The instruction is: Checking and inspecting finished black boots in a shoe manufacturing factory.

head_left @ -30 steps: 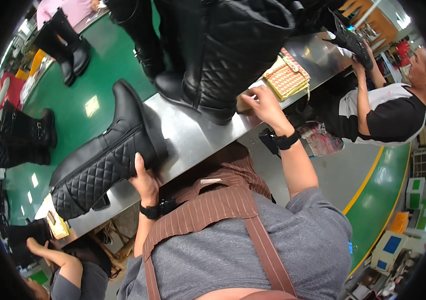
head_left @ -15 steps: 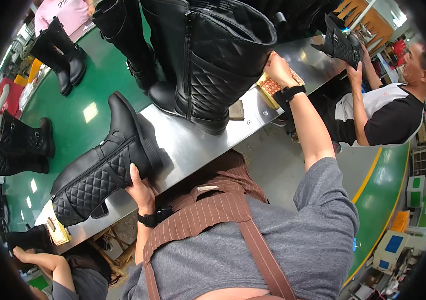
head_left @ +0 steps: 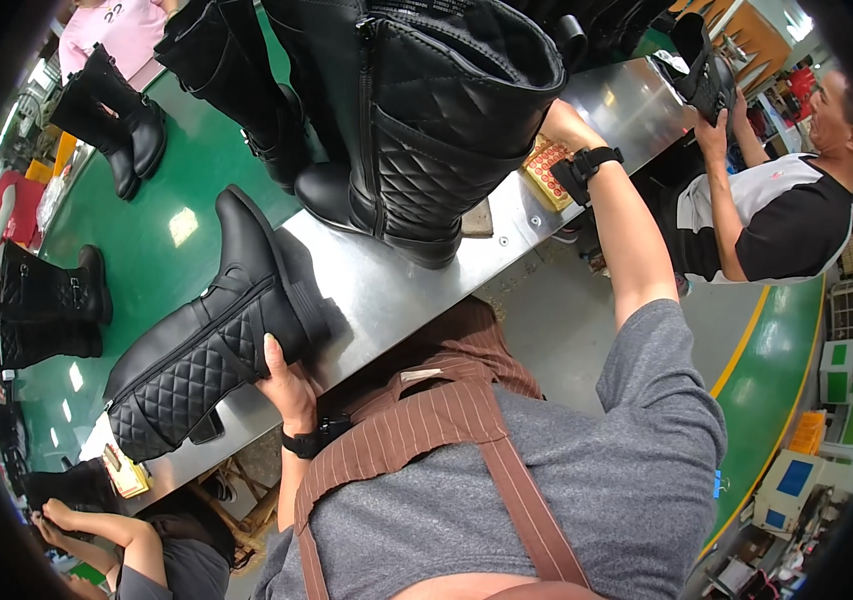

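Displaced forward since the earlier frame, the right hand (head_left: 567, 126) lies beside an upright black quilted-leather boot (head_left: 436, 140), fingertips hidden, grip indeterminable. Left hand (head_left: 289, 388) grasps a recumbent black quilted-leather boot (head_left: 184, 388) on the steel-edged green table (head_left: 208, 160). Lining print (head_left: 434, 6): too small to read.

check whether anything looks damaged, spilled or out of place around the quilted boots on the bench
Nothing stands out: no spill or damage shows. One black quilted boot lies on its side, unlike the standing boot beside it, but the left hand has hold of it, so it hardly seems accidentally toppled.
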Demonstrator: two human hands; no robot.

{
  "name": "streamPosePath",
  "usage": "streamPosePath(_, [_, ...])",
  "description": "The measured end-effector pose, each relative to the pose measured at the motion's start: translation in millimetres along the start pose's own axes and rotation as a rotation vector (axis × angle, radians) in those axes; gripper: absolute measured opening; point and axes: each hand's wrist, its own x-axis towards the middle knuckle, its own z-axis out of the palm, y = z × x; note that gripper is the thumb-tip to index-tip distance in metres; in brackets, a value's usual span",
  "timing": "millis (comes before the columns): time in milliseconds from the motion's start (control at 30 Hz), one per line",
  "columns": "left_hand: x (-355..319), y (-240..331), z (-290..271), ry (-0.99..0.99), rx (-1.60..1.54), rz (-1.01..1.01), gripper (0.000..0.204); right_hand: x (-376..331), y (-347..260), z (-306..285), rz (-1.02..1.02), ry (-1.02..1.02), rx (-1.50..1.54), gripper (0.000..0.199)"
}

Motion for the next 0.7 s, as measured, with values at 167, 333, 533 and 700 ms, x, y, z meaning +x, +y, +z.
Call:
streamPosePath(167, [0.7, -3.4, -1.4, 0.003, 0.008, 0.027, 0.059, -9.9, -5.7, -1.8, -0.015, 0.090, -0.087, 0.024])
streamPosePath(333, [-4.2, 1.3, 8.1, 0.027, 0.023, 0.046, 0.051, -17.6, -15.3, -10.7, 0.013, 0.017, -0.118, 0.024])
streamPosePath(533, [-7.3, 4.0, 3.8, 0.040, 0.003, 0.054, 0.053, -14.1, -15.8, -2.0, -0.021, 0.063, -0.120, 0.023])
streamPosePath(700, [-9.5, 15.1, 11.1, 0.240, 0.128, -0.215, 0.039, -39.6, -20.7, -9.1, 0.311, 0.090, 0.158, 0.053])
